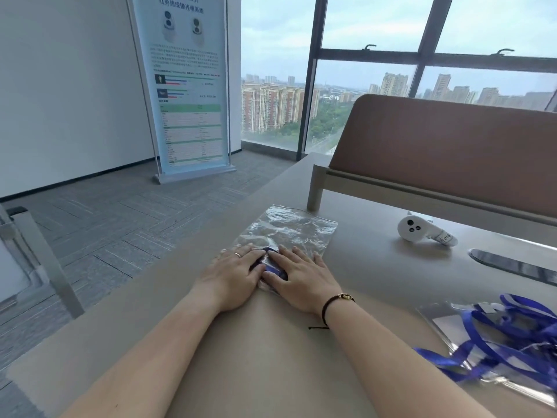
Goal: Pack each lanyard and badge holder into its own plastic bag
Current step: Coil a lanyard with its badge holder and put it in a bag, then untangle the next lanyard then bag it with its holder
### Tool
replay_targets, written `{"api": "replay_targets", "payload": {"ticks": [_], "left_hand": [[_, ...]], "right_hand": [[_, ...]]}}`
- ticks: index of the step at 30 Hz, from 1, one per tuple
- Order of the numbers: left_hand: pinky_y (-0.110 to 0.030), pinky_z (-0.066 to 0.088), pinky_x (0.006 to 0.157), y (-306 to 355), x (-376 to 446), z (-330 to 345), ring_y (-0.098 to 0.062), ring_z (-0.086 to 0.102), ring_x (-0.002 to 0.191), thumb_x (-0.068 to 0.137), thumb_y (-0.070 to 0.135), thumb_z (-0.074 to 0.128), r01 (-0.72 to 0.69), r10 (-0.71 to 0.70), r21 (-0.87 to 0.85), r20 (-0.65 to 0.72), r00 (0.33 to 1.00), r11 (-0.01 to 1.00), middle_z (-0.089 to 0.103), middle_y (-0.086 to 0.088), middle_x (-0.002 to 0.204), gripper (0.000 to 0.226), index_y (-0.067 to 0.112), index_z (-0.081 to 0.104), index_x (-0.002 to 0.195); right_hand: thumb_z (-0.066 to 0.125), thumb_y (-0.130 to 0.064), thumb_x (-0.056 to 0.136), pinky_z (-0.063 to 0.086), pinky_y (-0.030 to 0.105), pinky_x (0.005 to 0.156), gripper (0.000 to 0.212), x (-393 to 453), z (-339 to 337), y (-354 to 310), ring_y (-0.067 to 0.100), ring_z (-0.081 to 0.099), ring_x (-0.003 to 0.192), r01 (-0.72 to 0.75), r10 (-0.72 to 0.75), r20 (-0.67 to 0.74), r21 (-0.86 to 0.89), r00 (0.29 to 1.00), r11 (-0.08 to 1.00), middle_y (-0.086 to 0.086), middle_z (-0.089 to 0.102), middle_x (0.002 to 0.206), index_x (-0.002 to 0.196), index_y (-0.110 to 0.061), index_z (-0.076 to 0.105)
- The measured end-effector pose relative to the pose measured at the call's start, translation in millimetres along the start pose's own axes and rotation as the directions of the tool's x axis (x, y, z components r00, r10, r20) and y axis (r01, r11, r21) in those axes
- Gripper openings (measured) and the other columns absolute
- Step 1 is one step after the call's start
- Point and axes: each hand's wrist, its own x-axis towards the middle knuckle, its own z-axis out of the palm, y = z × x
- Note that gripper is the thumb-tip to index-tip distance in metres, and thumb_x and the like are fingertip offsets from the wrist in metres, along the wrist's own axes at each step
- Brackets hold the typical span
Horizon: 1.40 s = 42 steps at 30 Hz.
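We see both hands laid flat on a clear plastic bag [286,229] that lies on the beige table [271,357], a little left of centre and toward its far half; the left hand [232,274] presses down on the near left part of the bag with its fingers straight and slightly spread, a ring on one finger; the right hand [301,279] presses just beside it on the right, fingers likewise straight and fanned, a dark cord bracelet [331,306] at the wrist; neither hand curls round or pinches anything; between the two hands, under the plastic, a bundled blue lanyard [272,268] shows, touched from both sides by the fingers; the far end of the bag stretches away crumpled and flat, and we cannot tell whether a badge holder lies inside; near the right edge of the table a tangle of more blue lanyards [518,336] rests over clear badge holders [461,327], well apart from the hands; farther off on the right lies a white handheld device [422,230], beside a dark oval slot [512,265] in the tabletop; behind them stands a brown divider panel [452,155]; far left, a printed banner stand [190,86] rises from the grey carpet.
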Motion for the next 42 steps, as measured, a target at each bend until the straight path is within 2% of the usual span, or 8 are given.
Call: {"api": "replay_targets", "payload": {"ticks": [5,11,15,19,24,32,37,42], "left_hand": [[-0.037,0.011,0.124,0,0,0,-0.016,0.023,0.151,0.103,0.05,0.033,-0.024,0.023,-0.012,-0.099,0.995,1.0,0.033,0.003,0.161,0.05,0.032,0.042,0.149],[-0.038,0.044,0.103,26,-34,-1,-0.025,0.062,0.118,0.089,0.047,0.039,-0.121,0.113,-0.002,-0.346,0.931,0.993,0.071,0.001,0.122,0.048,0.024,0.071,0.116],[-0.038,0.045,0.102,97,-53,18,-0.025,0.06,0.12,0.085,0.042,0.049,-0.249,0.196,-0.132,-0.321,0.927,0.959,0.068,-0.001,0.126,0.045,0.021,0.071,0.117],[-0.02,0.034,0.102,191,-73,42,-0.022,0.059,0.121,0.081,0.033,0.058,-0.387,0.328,-0.312,-0.226,0.917,0.868,0.067,-0.005,0.127,0.04,0.014,0.072,0.114],[-0.027,0.045,0.083,279,-95,65,-0.01,0.057,0.097,0.086,0.033,0.057,-0.491,0.489,-0.349,-0.101,0.867,0.798,0.065,0.012,0.101,0.022,0.026,0.068,0.104],[-0.02,0.033,0.108,299,-101,88,-0.007,0.048,0.13,0.091,0.044,0.057,-0.499,0.497,-0.239,-0.074,0.865,0.833,0.057,0.015,0.136,0.042,0.03,0.061,0.13],[-0.016,0.036,0.104,284,-105,86,0.002,0.049,0.121,0.089,0.032,0.069,-0.49,0.47,-0.318,-0.141,0.871,0.812,0.062,0.02,0.122,0.031,0.03,0.068,0.119],[-0.015,0.04,0.101,291,-112,83,0.005,0.054,0.116,0.09,0.033,0.069,-0.525,0.496,-0.329,-0.176,0.851,0.785,0.063,0.023,0.116,0.026,0.032,0.069,0.116]], "right_hand": [[0.024,-0.076,0.089,0.0,0.04,0.124,0.071,-3,-2,0,0.008,0.007,0.152,0.031,-0.015,-0.153,0.101,0.988,0.994,-0.014,0.021,0.163,0.152,-0.043,0.025],[0.056,-0.046,0.094,0.04,0.029,0.101,0.049,-74,-9,7,0.017,0.052,0.124,-0.036,0.145,-0.232,0.418,0.962,0.908,-0.002,0.06,0.131,0.138,-0.027,0.05],[0.048,-0.021,0.097,0.045,0.034,0.097,0.039,-156,-23,39,0.02,0.056,0.116,0.007,0.045,-0.193,0.26,0.98,0.966,-0.002,0.059,0.13,0.136,-0.028,0.053],[0.055,-0.028,0.096,0.05,0.031,0.091,0.029,-248,-56,86,0.01,0.061,0.104,-0.068,0.136,-0.285,0.237,0.949,0.969,-0.011,0.063,0.121,0.123,-0.031,0.062],[0.067,-0.031,0.09,0.041,0.004,0.076,0.017,-340,-80,148,-0.006,0.059,0.094,-0.25,0.394,-0.481,0.337,0.783,0.908,-0.022,0.066,0.103,0.107,-0.032,0.069],[0.063,-0.056,0.084,0.035,0.029,0.108,0.054,-370,-43,195,0.01,0.045,0.127,-0.465,0.517,-0.442,0.23,0.733,0.855,-0.016,0.052,0.133,0.133,-0.036,0.052],[0.063,-0.047,0.087,0.038,0.025,0.096,0.038,-369,-41,203,0.011,0.05,0.114,-0.48,0.546,-0.523,0.271,0.654,0.835,-0.016,0.059,0.118,0.122,-0.032,0.062],[0.062,-0.03,0.091,0.034,0.02,0.077,0.011,-372,-39,210,0.013,0.052,0.094,-0.46,0.524,-0.533,0.262,0.664,0.848,-0.017,0.059,0.089,0.093,-0.028,0.073]]}}
